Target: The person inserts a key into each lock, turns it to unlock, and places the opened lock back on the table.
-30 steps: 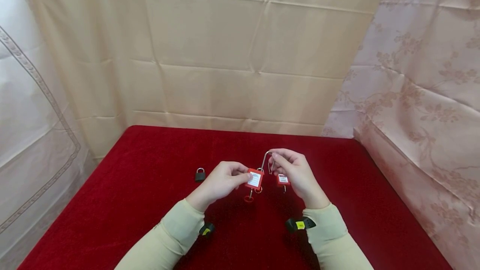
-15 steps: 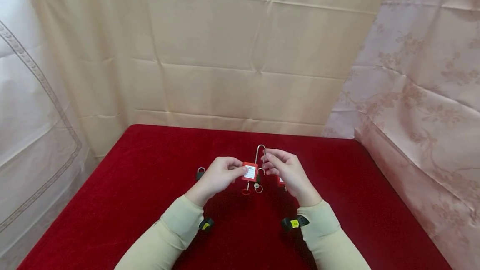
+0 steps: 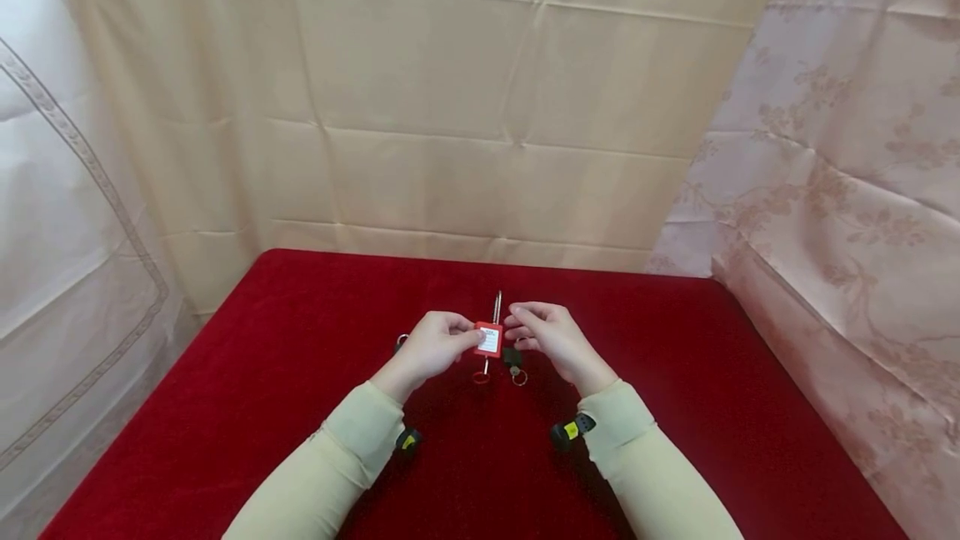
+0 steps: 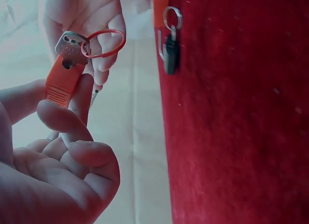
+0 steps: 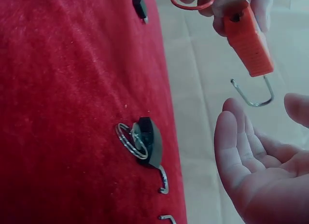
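My left hand [image 3: 431, 348] pinches a red padlock [image 3: 489, 340] with a white label, raised above the cloth. Its long metal shackle [image 5: 258, 101] is unlocked, one end free of the body, and looks edge-on in the head view. A key [image 4: 73, 46] with a red ring [image 4: 123, 43] sits in the bottom of the lock. Beside the shackle, my right hand [image 3: 555, 344] has loosely bent fingers and nothing between them; the right wrist view shows a gap to the shackle. On the cloth below lies a dark padlock [image 5: 150, 142] with a key and metal ring, its shackle open.
Behind the left hand is a small black padlock [image 3: 401, 344], partly covered. A second red padlock [image 4: 160, 9], cut off at the top of the left wrist view, is hidden by the right hand in the head view. Red cloth [image 3: 315, 307] covers the table; curtains [image 3: 480, 107] hang around it.
Both hands have moved left with the red padlock. It has turned until its shackle is edge-on, and the right fingers have let go of the shackle. The dark padlock has come into view.
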Available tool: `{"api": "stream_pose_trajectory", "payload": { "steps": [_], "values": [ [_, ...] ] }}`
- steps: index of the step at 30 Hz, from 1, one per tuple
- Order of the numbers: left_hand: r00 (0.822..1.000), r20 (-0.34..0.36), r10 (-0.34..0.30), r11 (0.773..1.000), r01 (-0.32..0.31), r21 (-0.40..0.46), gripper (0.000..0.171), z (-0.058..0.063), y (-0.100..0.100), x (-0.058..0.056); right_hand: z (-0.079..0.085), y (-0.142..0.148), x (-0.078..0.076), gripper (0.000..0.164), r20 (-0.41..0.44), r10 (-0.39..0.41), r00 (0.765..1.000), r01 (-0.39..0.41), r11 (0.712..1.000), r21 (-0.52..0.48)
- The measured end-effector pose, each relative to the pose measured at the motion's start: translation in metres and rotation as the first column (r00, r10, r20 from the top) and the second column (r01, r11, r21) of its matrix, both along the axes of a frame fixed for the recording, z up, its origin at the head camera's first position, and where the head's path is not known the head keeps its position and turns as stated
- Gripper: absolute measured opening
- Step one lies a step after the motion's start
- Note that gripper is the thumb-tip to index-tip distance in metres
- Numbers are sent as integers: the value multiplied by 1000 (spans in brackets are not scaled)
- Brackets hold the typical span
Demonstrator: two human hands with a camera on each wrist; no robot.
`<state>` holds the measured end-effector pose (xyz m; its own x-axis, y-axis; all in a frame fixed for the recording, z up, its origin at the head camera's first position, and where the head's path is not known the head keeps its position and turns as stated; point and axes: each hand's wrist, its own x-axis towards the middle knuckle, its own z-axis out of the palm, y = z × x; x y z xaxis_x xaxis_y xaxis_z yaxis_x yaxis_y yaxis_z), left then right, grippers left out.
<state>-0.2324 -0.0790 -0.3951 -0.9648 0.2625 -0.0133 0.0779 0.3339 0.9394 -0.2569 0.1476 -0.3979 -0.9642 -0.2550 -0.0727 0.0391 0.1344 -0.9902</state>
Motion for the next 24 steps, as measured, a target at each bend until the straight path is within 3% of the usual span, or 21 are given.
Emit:
{"api": "stream_pose_trajectory", "payload": {
  "steps": [10,17,24],
  "values": [
    [1000,11,16,996,-15,-93,19,-13,2,-7,-8,3,-1,46,30,-28,999,28,1000,-13],
    [1000,-6,19,979,-19,-201,17,-20,8,-15,-12,3,-3,48,41,-29,999,28,999,28],
    [998,63,23,957,-4,-289,25,-22,10,-20,-18,2,-4,44,49,-31,998,26,996,90]
  ]
}}
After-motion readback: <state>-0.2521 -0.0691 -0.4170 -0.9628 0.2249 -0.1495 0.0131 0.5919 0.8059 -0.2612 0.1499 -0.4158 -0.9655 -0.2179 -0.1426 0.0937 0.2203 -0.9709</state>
